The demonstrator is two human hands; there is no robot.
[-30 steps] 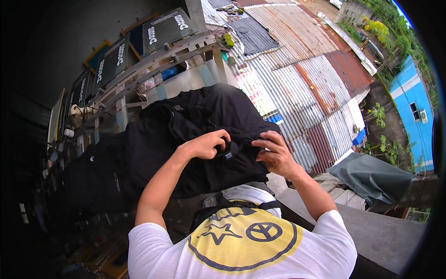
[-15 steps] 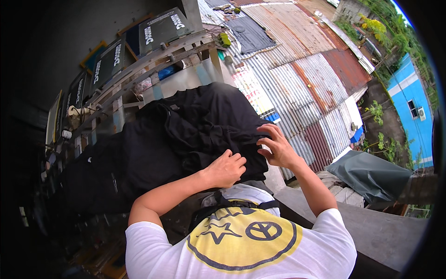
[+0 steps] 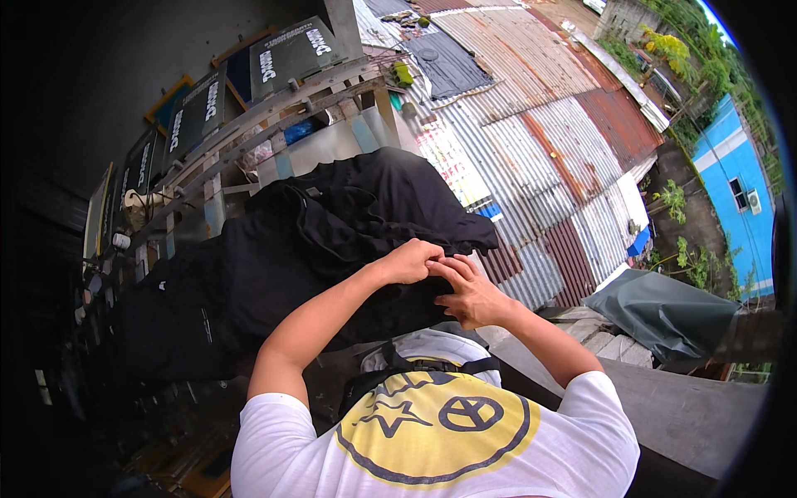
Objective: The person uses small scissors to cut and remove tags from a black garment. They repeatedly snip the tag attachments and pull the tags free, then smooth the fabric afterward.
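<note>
Black garments (image 3: pixel 266 274) lie in a loose, creased pile before me, with folded cloth bunched near its middle. My left hand (image 3: pixel 413 260) is closed, its fingers curled down at the pile's right part; what its fingertips pinch is mostly hidden, but black cloth lies right under them. Against those fingertips my right hand (image 3: pixel 469 292) rests its bent index finger. Its thumb stands apart from the fingers, with black cloth below and nothing seen gripped. A corner of black cloth sticks out past both hands toward the right.
A wooden rack (image 3: pixel 274 112) runs along the far left, with dark framed panels (image 3: pixel 290 56) leaning behind it. Concrete ledge (image 3: pixel 664 407) lies at the right, near a grey-green tarp (image 3: pixel 660 311). Beyond and below are corrugated metal roofs (image 3: pixel 531 149) and a blue building (image 3: pixel 735 191).
My left hand has moved up and to the right. My right hand has come down and left, off the cloth's right edge, so the two hands now meet.
</note>
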